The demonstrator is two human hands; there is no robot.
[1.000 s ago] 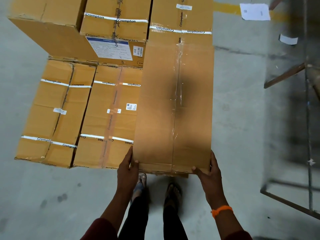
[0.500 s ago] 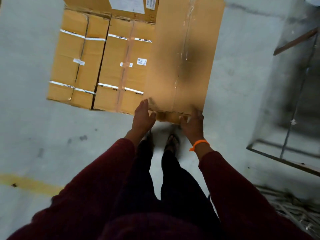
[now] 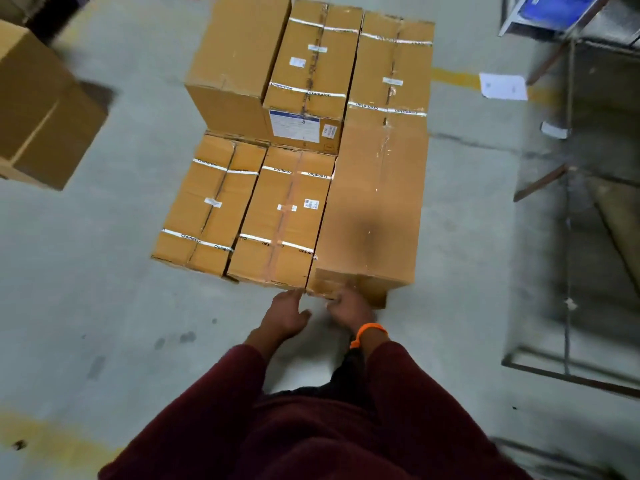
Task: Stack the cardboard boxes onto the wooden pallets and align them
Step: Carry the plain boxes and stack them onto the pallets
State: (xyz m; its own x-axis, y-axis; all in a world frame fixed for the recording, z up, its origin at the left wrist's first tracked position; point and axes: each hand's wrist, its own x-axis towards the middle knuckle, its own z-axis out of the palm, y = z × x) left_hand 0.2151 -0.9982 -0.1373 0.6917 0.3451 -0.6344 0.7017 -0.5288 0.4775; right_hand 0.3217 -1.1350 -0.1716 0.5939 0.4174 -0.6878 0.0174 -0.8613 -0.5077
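A long plain cardboard box (image 3: 375, 209) lies at the right of the stack, flush against two taped boxes, the middle one (image 3: 284, 220) and the left one (image 3: 204, 206). Behind them a second layer stands taller, with a labelled box (image 3: 306, 81) and a plain one (image 3: 235, 64). No pallet shows under the boxes. My right hand (image 3: 346, 308), with an orange wristband, has its fingers curled at the bottom edge of the long box's near end. My left hand (image 3: 287, 315) reaches with straight fingers and touches the near corner where the long box meets the middle one.
A separate cardboard box (image 3: 45, 109) sits on the concrete floor at the far left. A metal rack frame (image 3: 568, 209) stands along the right. Paper sheets (image 3: 504, 86) lie by a yellow floor line (image 3: 453, 77). My legs are just behind the hands.
The long box has come down level beside the taped boxes. Both hands slid from its near corners to the left part of its near end, and my left hand has let go.
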